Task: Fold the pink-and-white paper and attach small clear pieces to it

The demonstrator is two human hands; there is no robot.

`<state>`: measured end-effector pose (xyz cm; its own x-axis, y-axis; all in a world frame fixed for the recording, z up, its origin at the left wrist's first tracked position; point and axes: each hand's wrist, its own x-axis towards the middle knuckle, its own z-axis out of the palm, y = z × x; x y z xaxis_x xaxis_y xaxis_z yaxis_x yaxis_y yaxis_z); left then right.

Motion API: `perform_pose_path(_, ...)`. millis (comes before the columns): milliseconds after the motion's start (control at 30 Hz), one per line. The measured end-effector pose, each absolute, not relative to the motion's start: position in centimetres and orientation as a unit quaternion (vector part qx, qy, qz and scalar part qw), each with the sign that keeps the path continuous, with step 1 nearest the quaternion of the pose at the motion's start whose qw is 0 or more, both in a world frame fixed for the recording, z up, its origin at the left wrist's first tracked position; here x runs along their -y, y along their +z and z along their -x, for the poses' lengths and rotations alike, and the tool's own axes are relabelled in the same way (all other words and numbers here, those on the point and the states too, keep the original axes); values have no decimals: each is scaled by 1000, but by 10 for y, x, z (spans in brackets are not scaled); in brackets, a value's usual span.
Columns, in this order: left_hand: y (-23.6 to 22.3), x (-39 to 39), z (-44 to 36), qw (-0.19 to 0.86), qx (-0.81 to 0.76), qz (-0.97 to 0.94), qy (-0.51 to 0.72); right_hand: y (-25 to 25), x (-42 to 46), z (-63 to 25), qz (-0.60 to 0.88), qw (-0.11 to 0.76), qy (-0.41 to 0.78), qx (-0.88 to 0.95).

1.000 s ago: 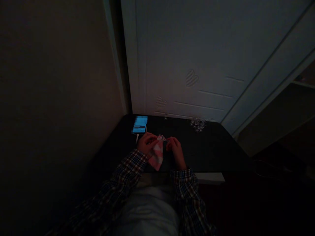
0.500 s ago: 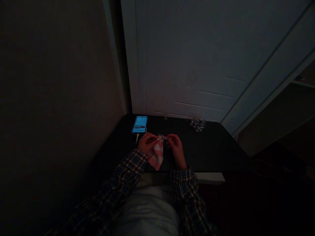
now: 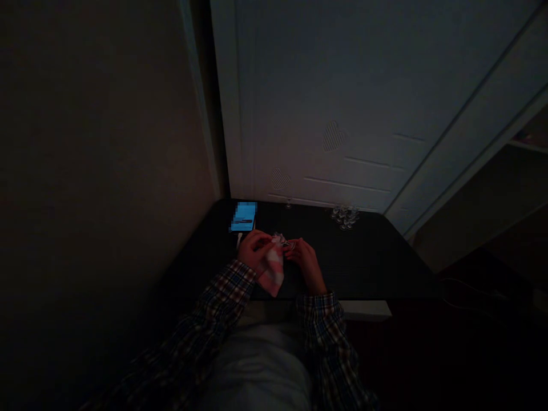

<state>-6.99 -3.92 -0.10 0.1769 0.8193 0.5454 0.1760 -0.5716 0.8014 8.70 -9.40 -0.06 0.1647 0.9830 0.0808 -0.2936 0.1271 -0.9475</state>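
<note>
A pink and white piece of cloth (image 3: 274,268), like a small pouch, hangs over the dark table with its point downward. My left hand (image 3: 253,249) is closed on its gathered upper edge, fingers and thumb pinched together. At the top of the cloth is a small pale, shiny bunched part (image 3: 279,238). My right hand (image 3: 305,257) is just right of the cloth, fingers bent and pinching a thin pale loop (image 3: 291,245) beside that bunched part. Dim light hides what exactly the loop is and whether it joins the cloth.
The dark table (image 3: 359,262) carries a lit phone (image 3: 244,217) with a white cable (image 3: 239,240) at the back left. A pile of small shiny clear pieces (image 3: 344,217) lies at the back right. One similar piece (image 3: 288,203) stands near the white panel (image 3: 291,103) behind.
My right hand has shifted slightly down, and the pale loop in its fingers now shows more clearly. My left hand and the cloth have barely moved.
</note>
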Motion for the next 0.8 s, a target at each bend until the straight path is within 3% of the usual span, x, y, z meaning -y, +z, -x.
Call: perform_pose_path(800, -7, 36, 69, 364, -343, -682, 534, 5, 97, -87, 452, 638, 412, 469)
